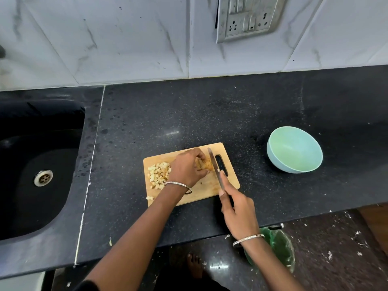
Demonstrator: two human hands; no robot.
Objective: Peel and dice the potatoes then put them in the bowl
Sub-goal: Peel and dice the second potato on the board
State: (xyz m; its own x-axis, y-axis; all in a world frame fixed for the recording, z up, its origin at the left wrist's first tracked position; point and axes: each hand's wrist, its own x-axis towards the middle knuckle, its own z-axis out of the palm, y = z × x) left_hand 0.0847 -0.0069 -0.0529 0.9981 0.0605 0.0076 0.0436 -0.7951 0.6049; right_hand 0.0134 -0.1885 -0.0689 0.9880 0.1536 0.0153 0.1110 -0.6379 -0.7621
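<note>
Right now my left hand [186, 166] curls its fingers round the potato piece [205, 164] on the cutting board [201, 192], pinning it down. My right hand [237, 208] grips the knife [214, 168] by its handle, forefinger stretched along the blade's back, and the blade stands just beside the potato's right side. Diced cubes [158, 174] lie heaped at the board's left end. One stray cube [149, 198] sits on the counter [210, 114] by the board's corner. The green bowl [279, 162] stands well apart to the right.

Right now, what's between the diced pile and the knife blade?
Head view: the left hand, gripping the remaining potato piece on the cutting board; the knife sits just right of that piece.
</note>
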